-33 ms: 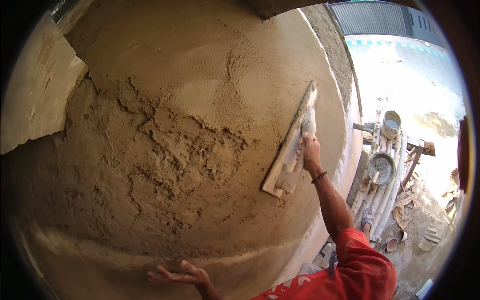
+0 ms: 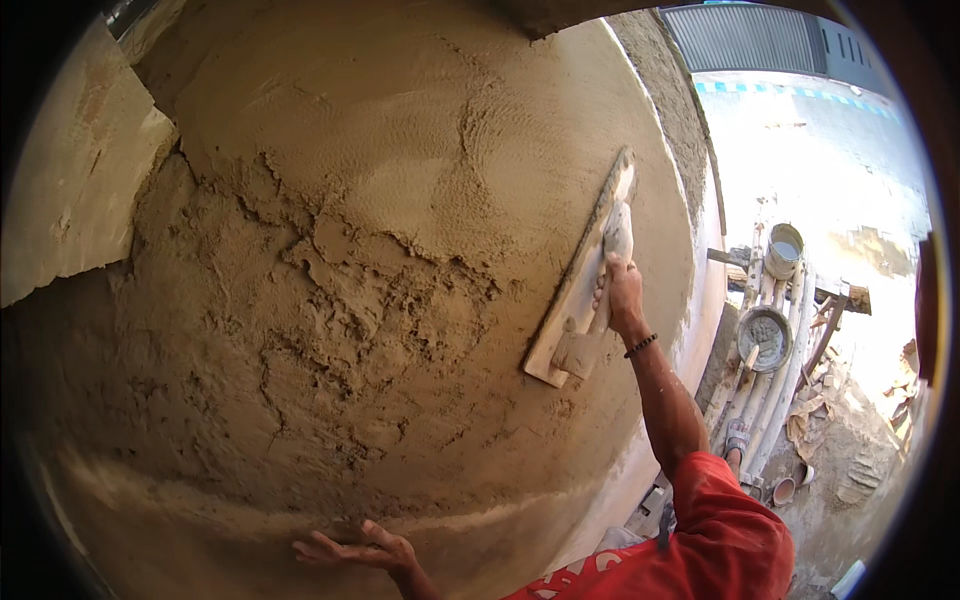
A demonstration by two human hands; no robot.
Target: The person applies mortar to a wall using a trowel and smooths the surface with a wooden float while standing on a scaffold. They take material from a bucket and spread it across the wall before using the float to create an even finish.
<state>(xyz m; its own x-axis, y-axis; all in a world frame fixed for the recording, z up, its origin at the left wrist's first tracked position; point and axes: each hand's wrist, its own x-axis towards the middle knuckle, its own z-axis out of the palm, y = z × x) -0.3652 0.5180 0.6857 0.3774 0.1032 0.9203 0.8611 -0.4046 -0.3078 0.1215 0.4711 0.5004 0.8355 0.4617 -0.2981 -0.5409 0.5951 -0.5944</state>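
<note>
A wall coated in wet brown mortar fills most of the view. My right hand grips the handle of a long plastering float, its blade slanted and laid against the mortar near the wall's right side. To its left, a patch of rough, cracked mortar stands out from smoother areas above and beside it. At the lower edge, my left hand is raised close to the bottom of the wall with its fingers spread and nothing in it.
Below at the right, a bucket of liquid and a bucket of mortar stand by wooden poles. A pale board or slab juts out at the upper left. A grey gate is at the far right.
The float has slid slightly upward along the wall in my right hand. My left hand stays in nearly the same place.
</note>
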